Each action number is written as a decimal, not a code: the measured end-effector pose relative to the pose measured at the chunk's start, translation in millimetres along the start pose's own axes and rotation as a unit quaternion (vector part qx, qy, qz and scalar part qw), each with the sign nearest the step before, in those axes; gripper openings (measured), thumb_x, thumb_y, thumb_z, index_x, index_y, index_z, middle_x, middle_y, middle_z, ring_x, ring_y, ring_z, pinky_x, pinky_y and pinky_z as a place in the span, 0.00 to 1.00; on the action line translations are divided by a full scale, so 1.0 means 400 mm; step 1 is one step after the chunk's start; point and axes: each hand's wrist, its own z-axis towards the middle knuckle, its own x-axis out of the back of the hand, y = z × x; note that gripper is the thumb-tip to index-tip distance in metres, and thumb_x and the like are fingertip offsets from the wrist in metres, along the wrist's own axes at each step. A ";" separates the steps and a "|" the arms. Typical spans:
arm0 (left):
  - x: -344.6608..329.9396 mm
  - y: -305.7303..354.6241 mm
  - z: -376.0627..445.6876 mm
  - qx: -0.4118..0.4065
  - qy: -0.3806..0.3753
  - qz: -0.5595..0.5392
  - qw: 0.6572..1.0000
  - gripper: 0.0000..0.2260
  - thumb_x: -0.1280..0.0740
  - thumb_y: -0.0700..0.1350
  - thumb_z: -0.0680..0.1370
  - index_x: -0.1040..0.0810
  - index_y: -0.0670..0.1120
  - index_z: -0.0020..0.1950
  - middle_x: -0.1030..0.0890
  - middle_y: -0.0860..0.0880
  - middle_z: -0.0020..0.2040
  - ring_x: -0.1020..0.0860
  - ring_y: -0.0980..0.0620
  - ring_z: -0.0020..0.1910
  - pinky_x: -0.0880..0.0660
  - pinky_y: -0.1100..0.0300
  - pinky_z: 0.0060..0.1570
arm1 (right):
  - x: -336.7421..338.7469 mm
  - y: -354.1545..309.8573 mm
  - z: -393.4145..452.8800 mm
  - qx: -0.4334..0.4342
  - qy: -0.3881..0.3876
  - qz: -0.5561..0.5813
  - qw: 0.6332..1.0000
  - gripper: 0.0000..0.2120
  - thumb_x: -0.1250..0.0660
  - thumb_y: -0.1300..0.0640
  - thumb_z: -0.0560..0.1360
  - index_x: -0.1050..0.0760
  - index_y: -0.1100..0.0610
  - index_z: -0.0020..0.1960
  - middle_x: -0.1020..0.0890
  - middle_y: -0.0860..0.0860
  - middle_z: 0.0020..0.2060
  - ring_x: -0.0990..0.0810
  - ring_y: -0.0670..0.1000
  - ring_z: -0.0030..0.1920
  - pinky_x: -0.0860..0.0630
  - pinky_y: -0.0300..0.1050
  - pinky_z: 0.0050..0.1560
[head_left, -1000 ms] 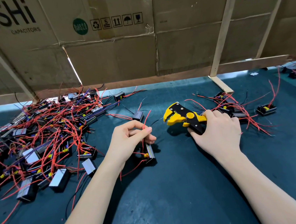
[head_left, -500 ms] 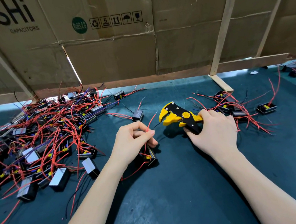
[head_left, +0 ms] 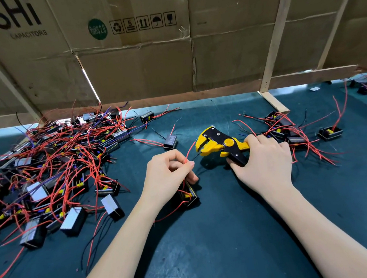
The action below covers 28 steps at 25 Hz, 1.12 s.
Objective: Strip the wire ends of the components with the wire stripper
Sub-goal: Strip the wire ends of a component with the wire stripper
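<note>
My right hand [head_left: 264,164] grips the handles of a yellow and black wire stripper [head_left: 220,145], its jaws pointing left. My left hand [head_left: 168,179] pinches a thin red wire [head_left: 189,150] between thumb and forefinger; the wire's free end curves up toward the stripper jaws. A thin black wire tip lies just at the jaws. The wire's small black component [head_left: 189,194] with yellow parts sits on the mat under my left hand, partly hidden by the fingers.
A big tangle of black components with red wires [head_left: 52,175] covers the left of the dark green mat [head_left: 222,236]. A smaller group [head_left: 290,132] lies behind my right hand. One lone component [head_left: 170,141] sits ahead. A cardboard wall [head_left: 146,52] with wooden struts closes the back.
My right hand has brought the stripper leftward toward the wire. My left hand has lifted the red wire end closer to the jaws.
</note>
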 end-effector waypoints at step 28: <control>0.051 -0.001 0.011 0.000 0.019 0.244 0.970 0.11 0.29 0.49 0.76 0.24 0.50 0.35 0.27 0.54 0.25 0.30 0.55 0.27 0.31 0.59 0.35 | 0.038 0.020 -0.001 -0.042 0.062 0.096 0.993 0.22 0.29 0.37 0.67 0.24 0.55 0.47 0.20 0.52 0.41 0.21 0.60 0.47 0.32 0.52 0.47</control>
